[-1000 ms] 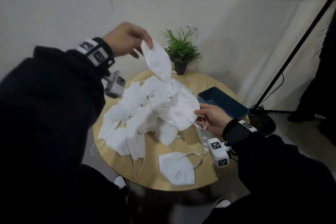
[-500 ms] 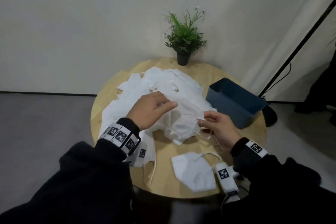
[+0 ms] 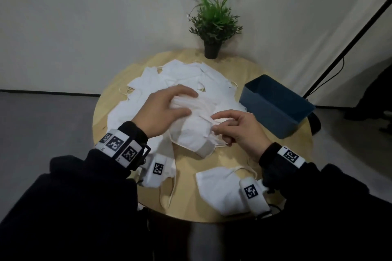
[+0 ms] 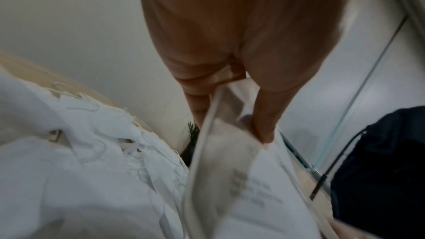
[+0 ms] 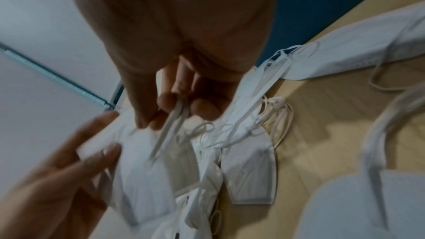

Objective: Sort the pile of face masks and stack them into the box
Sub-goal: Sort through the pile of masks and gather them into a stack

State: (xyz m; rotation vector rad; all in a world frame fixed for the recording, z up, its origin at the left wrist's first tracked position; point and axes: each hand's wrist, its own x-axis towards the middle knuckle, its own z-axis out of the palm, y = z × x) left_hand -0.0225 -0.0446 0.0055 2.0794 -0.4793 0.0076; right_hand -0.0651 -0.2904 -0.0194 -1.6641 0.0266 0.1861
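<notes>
A pile of white face masks point(image 3: 182, 78) covers the middle of the round wooden table point(image 3: 250, 68). Between both hands sits a small stack of masks point(image 3: 191, 131) above the table's centre. My left hand point(image 3: 167, 110) grips the stack's left end between thumb and fingers point(image 4: 264, 124). My right hand point(image 3: 235, 127) pinches the stack's right edge and its ear loops point(image 5: 170, 126). The blue box point(image 3: 275, 106) stands at the right of the table, and no mask shows inside it. One single mask point(image 3: 220, 188) lies near the front edge.
A potted green plant point(image 3: 214, 25) stands at the table's far edge by the wall. A black stand pole point(image 3: 347, 40) with a cable rises at the right, beyond the box. Bare wood shows at the front between the stack and the single mask.
My left hand came down from head height with its mask and joined it to the masks in my right hand; both hands now hold the stack together, nearer me.
</notes>
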